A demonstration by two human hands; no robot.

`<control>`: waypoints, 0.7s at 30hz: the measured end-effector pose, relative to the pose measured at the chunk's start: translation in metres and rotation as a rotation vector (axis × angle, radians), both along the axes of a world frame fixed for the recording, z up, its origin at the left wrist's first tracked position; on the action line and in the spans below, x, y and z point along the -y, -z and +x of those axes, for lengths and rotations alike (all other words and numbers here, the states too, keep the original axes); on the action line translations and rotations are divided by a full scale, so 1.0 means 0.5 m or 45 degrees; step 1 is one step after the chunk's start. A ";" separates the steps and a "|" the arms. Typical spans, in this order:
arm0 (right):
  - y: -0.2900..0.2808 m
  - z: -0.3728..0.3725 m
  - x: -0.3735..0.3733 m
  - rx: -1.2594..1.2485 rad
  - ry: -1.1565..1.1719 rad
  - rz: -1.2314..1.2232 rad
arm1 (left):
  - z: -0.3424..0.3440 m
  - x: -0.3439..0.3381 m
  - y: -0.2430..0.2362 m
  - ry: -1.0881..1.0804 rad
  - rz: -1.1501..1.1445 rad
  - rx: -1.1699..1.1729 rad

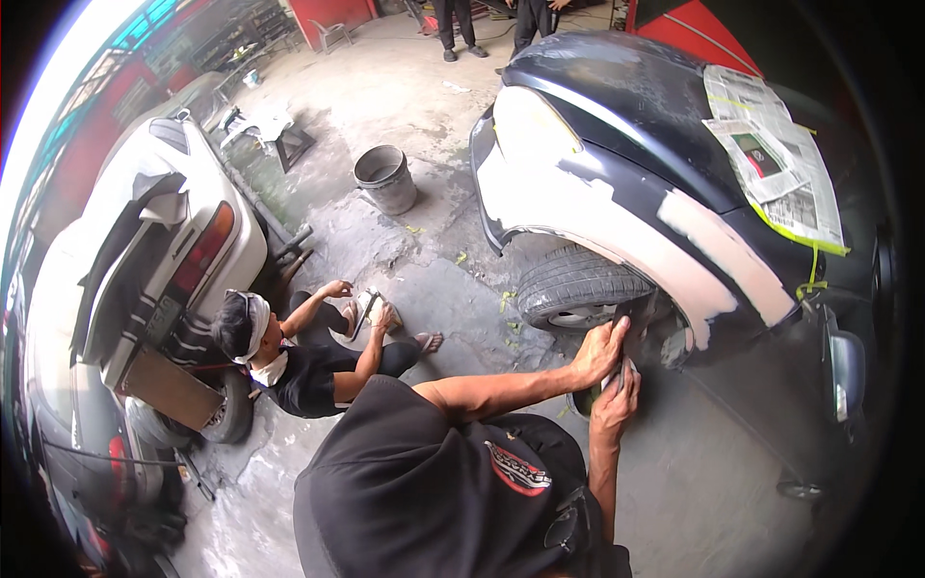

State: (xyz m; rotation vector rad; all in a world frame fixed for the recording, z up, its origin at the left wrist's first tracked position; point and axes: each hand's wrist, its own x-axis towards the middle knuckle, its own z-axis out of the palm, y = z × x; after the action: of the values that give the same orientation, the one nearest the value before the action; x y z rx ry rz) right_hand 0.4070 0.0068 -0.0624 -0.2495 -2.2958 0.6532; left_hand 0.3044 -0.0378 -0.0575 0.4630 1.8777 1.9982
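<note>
My hands are close together beside the front wheel (pixel 578 289) of a dark car. My left hand (pixel 599 354) is closed, thumb up, on a dark slim thing (pixel 621 312) whose kind I cannot make out. Just below and nearer, my right hand (pixel 615 403) is closed on the lower part of it. The car's fender (pixel 617 226) curves over the tyre, with white and pinkish patches on its dark paint. Both hands are near the lower rear end of the wheel arch, and whether the thing touches the car is hidden.
Another person (pixel 308 371) in black squats at my left. A grey bucket (pixel 387 183) stands beyond. A white car (pixel 164 231) takes up the left side. Taped newspaper (pixel 785 159) covers part of the dark car; its side mirror (pixel 848 371) sticks out. Two people (pixel 458 24) stand at the back.
</note>
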 end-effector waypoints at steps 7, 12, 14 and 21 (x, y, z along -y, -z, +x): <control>0.011 -0.023 -0.064 -0.074 0.212 -0.061 | 0.033 0.042 -0.003 0.072 -0.223 -0.010; -0.004 -0.048 -0.120 -0.030 0.599 -0.343 | 0.075 0.080 -0.041 0.424 -0.344 -0.027; -0.044 -0.040 -0.143 -0.003 0.723 -0.528 | 0.059 0.073 -0.034 0.428 -0.224 -0.325; -0.037 -0.008 -0.171 -0.154 0.546 -1.165 | 0.076 0.062 -0.008 0.621 -0.245 -0.937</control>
State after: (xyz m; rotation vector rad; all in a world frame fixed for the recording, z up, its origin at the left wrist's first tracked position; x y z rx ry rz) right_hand 0.4029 0.0922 -0.0439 -1.0528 -1.6020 1.3884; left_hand 0.3426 -0.0687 -0.0534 1.5852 2.0273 1.3947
